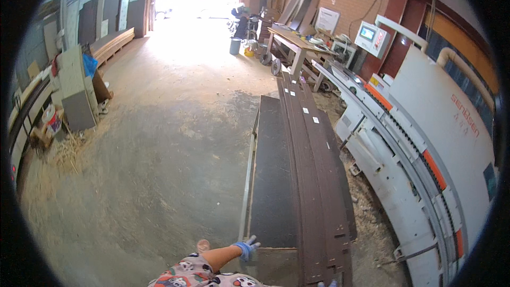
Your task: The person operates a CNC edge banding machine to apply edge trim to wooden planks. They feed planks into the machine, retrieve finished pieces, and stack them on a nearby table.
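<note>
Left hand (pixel 246 248), gloved, fingers spread on cart (pixel 272 180) end — push low, steady, keeping strips (pixel 313 165) stacked; right hand's state can't be told.

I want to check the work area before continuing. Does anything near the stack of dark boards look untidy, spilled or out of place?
Yes. Sawdust and shavings lie spilled on the floor between the stack of dark boards and the white machine. The boards' near ends are uneven, stepped rather than flush. The left hand, in a blue glove, rests at the stack's near corner.
</note>
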Demonstrator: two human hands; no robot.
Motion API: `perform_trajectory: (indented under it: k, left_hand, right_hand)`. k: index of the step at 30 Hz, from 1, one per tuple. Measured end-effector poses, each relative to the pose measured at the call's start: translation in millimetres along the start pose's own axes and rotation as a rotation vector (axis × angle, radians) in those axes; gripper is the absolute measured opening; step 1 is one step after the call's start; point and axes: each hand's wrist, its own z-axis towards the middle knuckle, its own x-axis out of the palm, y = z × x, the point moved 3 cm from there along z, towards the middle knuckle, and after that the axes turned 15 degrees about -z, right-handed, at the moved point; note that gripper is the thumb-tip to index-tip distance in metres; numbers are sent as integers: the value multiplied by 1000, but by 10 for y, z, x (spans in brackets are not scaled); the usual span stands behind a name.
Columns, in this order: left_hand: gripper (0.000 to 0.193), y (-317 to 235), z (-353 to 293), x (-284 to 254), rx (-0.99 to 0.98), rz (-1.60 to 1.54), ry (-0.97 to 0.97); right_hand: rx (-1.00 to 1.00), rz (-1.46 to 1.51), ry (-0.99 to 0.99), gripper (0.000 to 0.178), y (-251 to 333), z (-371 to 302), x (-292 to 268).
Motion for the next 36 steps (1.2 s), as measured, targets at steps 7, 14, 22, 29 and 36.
perform_trajectory:
  k: [7,14,22,29,36]
  left_hand:
    - [81,1879,-1107,-830,-120,-392,-146]
    - [77,3185,-1335,-2058,-391,-216,-221]
    - [75,3139,-391,-3966,-235,-494,-485]
    - [77,4272,-615,-4806,-606,-464,-555]
    - [80,5086,-650,-4657,-800,-689,-616]
  right_hand:
    - [162,124,-294,79,353,279,-22]
    - [296,204,-426,82,1685,1676,-450]
    - [337,76,-36,104,3020,3484,-1195]
    - [259,101,46,108,3867,4796,-1695]
    - [4,67,-579,77,5174,5407,-1709]
